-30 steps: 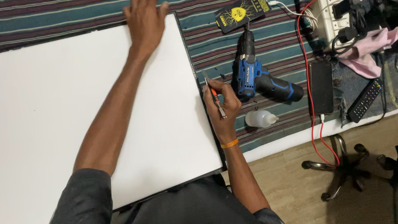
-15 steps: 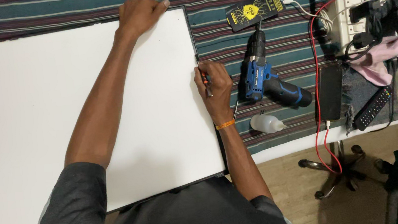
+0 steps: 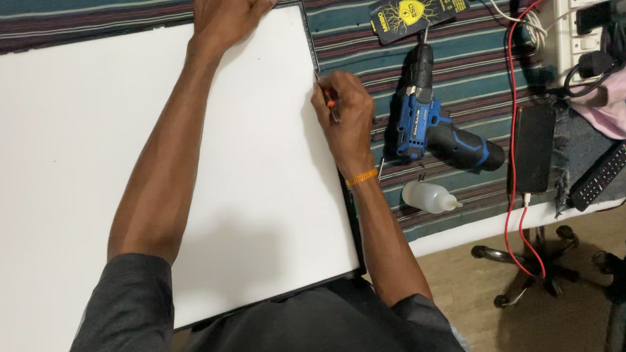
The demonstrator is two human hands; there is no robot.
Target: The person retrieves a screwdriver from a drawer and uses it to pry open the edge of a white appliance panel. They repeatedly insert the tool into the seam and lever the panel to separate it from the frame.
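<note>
2 hands busy: your left hand (image 3: 229, 13) grips the white panel's (image 3: 50, 176) far edge, your right hand (image 3: 343, 113) clasps a screwdriver (image 3: 330, 104) at its right edge; guide the tip carefully

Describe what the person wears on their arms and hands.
Both arms are bare from the upper arm down, under the short sleeves of a dark grey shirt. The left hand wears no glove, ring or watch that shows. The right hand is also ungloved; an orange band circles its wrist. No other markings are visible.
</note>
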